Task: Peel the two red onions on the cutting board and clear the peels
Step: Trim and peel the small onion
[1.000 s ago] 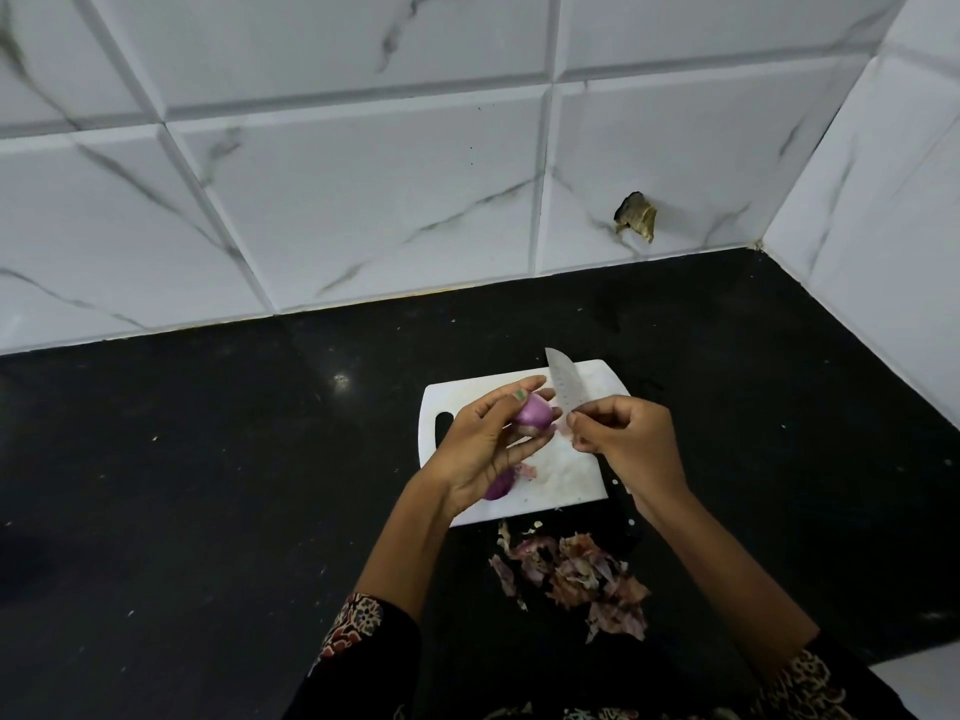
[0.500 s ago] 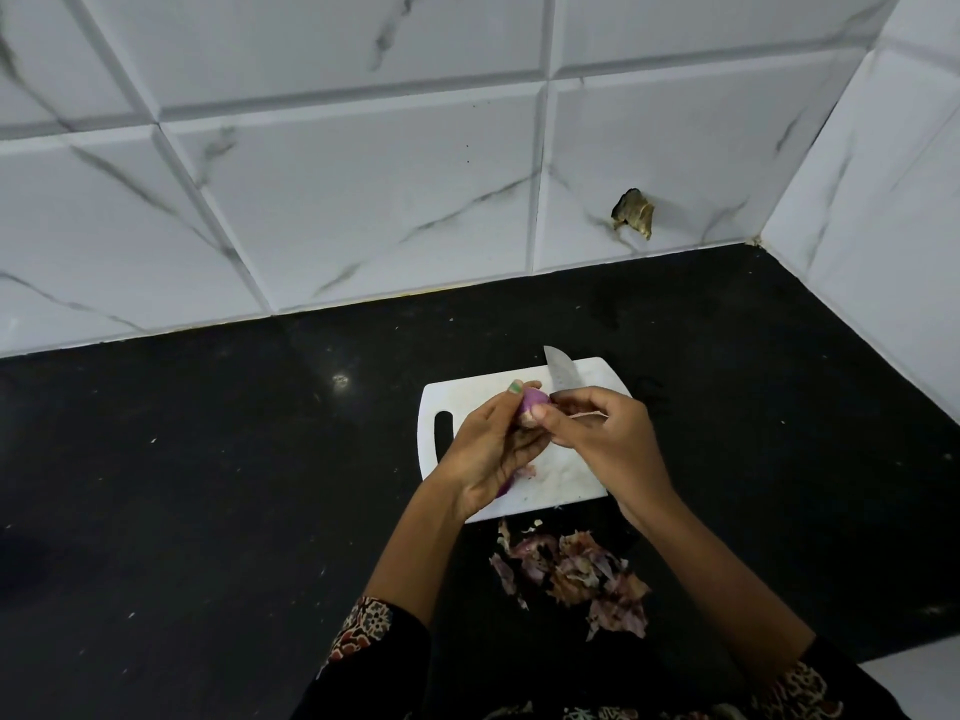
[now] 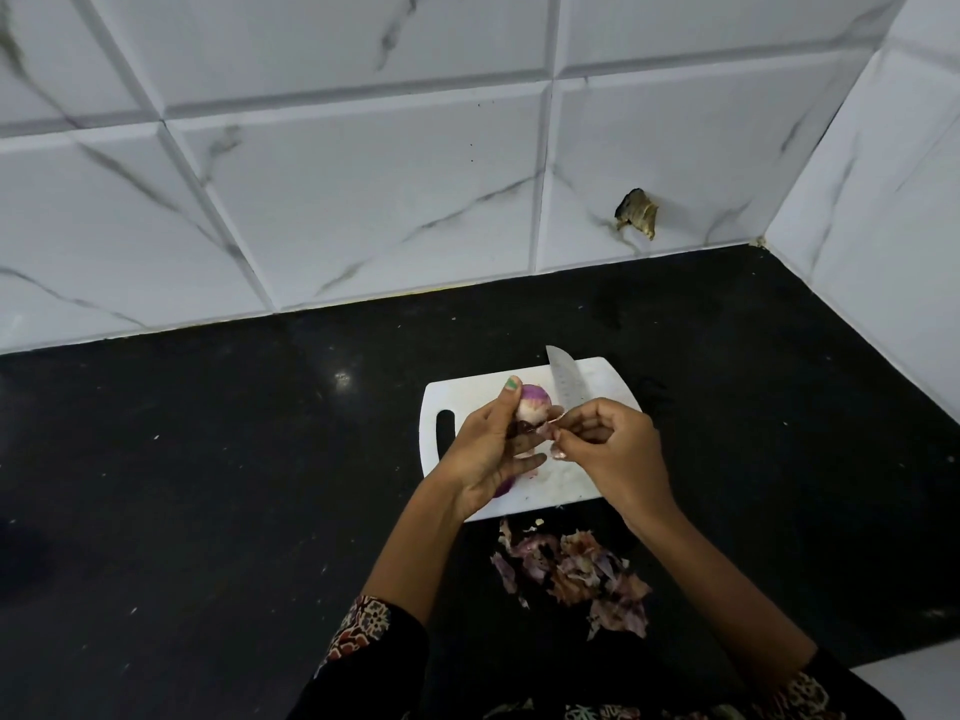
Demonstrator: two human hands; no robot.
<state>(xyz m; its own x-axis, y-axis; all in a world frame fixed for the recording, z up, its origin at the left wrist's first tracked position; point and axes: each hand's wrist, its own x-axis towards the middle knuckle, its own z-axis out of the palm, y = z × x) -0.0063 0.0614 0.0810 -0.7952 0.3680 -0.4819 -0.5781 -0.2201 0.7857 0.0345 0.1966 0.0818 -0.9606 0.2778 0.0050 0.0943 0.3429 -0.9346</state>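
My left hand (image 3: 485,452) holds a red onion (image 3: 535,405) above the white cutting board (image 3: 582,483); its purple and white top shows past my fingers. My right hand (image 3: 615,452) grips a knife (image 3: 566,376) whose blade points up and away, and its fingertips pinch a thin strip of skin at the onion's side. A second purple onion (image 3: 504,488) lies on the board, mostly hidden under my left palm. A heap of dry peels (image 3: 576,571) lies on the black counter just in front of the board.
The black counter (image 3: 208,485) runs wide to the left and right of the board. White marble tiles form the back wall and the right corner wall (image 3: 883,200). A chipped hole (image 3: 636,213) marks the back tile. A pale surface (image 3: 914,683) shows at the bottom right.
My right hand closed in on the onion, then drew slightly right while pinching a strip of skin. The onion turned in my left hand, its white patch now showing.
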